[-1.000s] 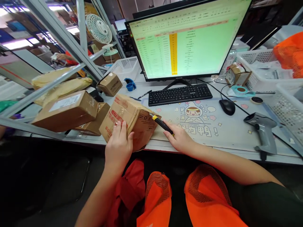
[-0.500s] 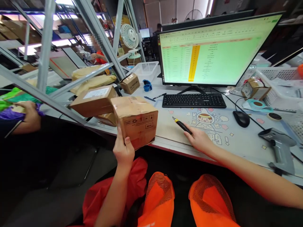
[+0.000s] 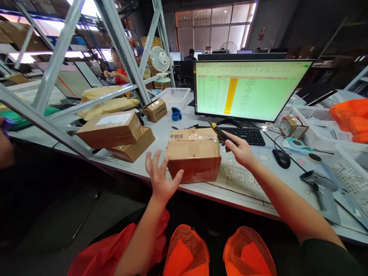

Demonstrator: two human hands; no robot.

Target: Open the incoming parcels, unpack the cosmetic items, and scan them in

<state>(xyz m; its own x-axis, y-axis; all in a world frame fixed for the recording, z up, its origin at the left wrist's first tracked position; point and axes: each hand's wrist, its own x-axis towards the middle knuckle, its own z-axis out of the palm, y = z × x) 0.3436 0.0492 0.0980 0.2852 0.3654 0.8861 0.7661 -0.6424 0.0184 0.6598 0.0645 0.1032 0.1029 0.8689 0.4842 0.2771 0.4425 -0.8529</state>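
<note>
A taped cardboard box (image 3: 194, 168) sits on the desk's front part, its top face and barcode label showing. Beside its left side is my left hand (image 3: 162, 178), fingers spread and holding nothing; whether the fingertips touch the box I cannot tell. My right hand (image 3: 237, 147) grips a black and yellow utility knife (image 3: 219, 132) above the box's right end, the tip pointing up and to the left. The knife overlaps the keyboard (image 3: 250, 136) behind it.
Left of the box lie two stacked cardboard boxes (image 3: 109, 128) beside a metal rack post (image 3: 120, 50). A monitor (image 3: 247, 90) stands behind. To the right are a mouse (image 3: 281, 158), a barcode scanner (image 3: 322, 191) and white baskets (image 3: 313, 143). Another person (image 3: 119, 71) is at the back left.
The box has moved right and now rests on the desk, turned. My left hand has let go of it and spread its fingers. My right hand has raised the knife toward the box.
</note>
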